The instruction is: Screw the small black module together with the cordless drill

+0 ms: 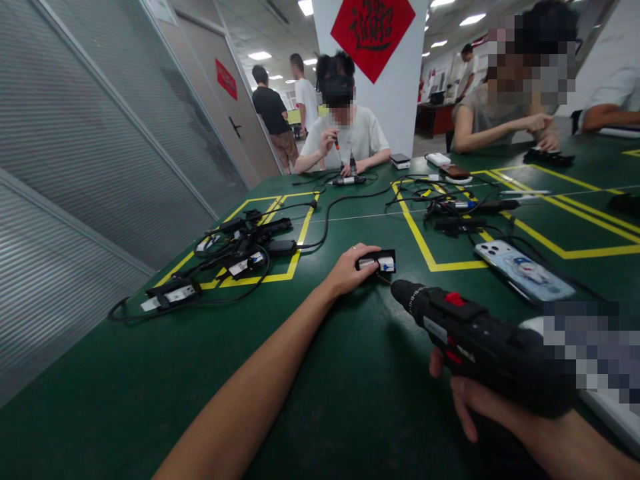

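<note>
My left hand grips a small black box with white and blue parts on its near side, holding it down on the green table. A ring is on one finger. In my right hand is a black cordless drill with red switches, its grip partly hidden behind the body. The thin bit points left toward the near edge of the box. Whether its tip touches the box I cannot tell.
Black power adapters with cables lie inside yellow tape at left. More cabled devices and a phone are at right. A white-edged object sits beside the drill. Across the table, a person holds a screwdriver; another sits farther right.
</note>
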A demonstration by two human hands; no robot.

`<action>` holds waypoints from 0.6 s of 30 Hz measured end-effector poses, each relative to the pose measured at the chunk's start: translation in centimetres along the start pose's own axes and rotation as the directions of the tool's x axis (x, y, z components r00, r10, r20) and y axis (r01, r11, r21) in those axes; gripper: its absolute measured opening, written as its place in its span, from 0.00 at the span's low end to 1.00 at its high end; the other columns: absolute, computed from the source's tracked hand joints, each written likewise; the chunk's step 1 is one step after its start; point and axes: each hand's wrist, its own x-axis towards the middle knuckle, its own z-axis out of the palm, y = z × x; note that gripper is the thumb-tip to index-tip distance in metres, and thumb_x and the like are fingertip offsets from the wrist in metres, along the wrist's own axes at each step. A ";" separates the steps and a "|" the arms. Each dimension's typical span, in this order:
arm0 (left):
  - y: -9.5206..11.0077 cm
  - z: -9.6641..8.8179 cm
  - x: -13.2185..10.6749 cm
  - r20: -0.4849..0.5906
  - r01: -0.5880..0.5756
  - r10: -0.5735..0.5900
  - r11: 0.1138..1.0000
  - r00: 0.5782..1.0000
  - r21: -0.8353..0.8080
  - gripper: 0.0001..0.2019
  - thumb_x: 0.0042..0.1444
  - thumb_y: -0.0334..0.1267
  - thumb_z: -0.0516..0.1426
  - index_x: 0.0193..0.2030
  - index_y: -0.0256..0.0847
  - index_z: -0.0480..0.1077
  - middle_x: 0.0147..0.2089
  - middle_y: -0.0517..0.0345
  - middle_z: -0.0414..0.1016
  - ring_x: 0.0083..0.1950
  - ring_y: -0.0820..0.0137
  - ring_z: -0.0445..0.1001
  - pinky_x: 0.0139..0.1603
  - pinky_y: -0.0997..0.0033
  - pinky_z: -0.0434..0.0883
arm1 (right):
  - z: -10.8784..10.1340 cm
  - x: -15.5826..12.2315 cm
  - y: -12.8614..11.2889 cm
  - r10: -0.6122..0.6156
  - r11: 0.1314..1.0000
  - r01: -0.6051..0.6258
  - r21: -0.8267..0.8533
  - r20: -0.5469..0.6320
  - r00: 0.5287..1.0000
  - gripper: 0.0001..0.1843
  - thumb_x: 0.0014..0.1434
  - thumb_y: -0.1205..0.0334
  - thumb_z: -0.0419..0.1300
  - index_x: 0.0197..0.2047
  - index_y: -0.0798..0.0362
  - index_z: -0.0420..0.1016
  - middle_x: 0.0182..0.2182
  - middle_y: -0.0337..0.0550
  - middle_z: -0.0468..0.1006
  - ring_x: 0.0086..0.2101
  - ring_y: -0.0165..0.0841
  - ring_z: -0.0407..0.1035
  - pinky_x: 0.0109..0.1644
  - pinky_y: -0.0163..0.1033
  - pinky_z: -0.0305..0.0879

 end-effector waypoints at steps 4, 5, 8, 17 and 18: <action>-0.1 0.0 0.0 -0.006 0.003 -0.003 1.000 1.000 -0.007 0.20 0.57 0.42 0.54 0.55 0.41 0.68 0.51 0.51 0.71 0.52 0.64 0.69 0.56 0.60 0.66 | 0.2 0.0 -0.2 0.009 1.000 -0.009 -0.004 -0.021 1.000 0.15 0.51 0.61 0.60 0.44 0.46 0.66 0.33 0.37 0.79 0.13 0.26 0.71 0.15 0.30 0.64; -0.1 0.0 0.0 -0.008 0.001 -0.001 1.000 1.000 -0.010 0.20 0.57 0.42 0.54 0.55 0.41 0.68 0.51 0.51 0.71 0.52 0.64 0.69 0.56 0.60 0.66 | 0.3 0.0 -0.4 0.008 1.000 -0.008 -0.011 -0.028 1.000 0.15 0.51 0.61 0.60 0.43 0.46 0.66 0.33 0.36 0.79 0.13 0.26 0.72 0.15 0.31 0.65; -0.3 0.1 -0.1 -0.008 -0.005 0.005 1.000 1.000 -0.020 0.20 0.57 0.42 0.54 0.55 0.41 0.68 0.51 0.51 0.71 0.51 0.64 0.70 0.55 0.61 0.67 | 0.5 0.0 -1.4 0.006 1.000 -0.009 -0.029 -0.086 0.996 0.13 0.49 0.62 0.60 0.41 0.47 0.67 0.30 0.35 0.80 0.12 0.27 0.71 0.15 0.33 0.66; -0.3 0.1 -0.1 0.000 0.008 -0.008 1.000 1.000 -0.026 0.20 0.56 0.42 0.55 0.55 0.41 0.68 0.51 0.51 0.71 0.52 0.64 0.70 0.56 0.61 0.67 | 1.0 -0.2 -2.9 0.052 0.998 -0.056 -0.022 -0.140 0.989 0.10 0.48 0.61 0.62 0.36 0.46 0.68 0.24 0.34 0.79 0.12 0.29 0.70 0.15 0.38 0.70; -0.3 0.1 0.0 0.001 0.010 -0.010 1.000 1.000 -0.026 0.20 0.56 0.42 0.55 0.55 0.41 0.68 0.51 0.51 0.71 0.52 0.64 0.70 0.56 0.61 0.67 | 1.0 -0.2 -2.7 0.048 0.999 -0.051 -0.014 -0.145 0.988 0.12 0.47 0.61 0.62 0.37 0.47 0.68 0.27 0.35 0.80 0.12 0.29 0.70 0.15 0.38 0.69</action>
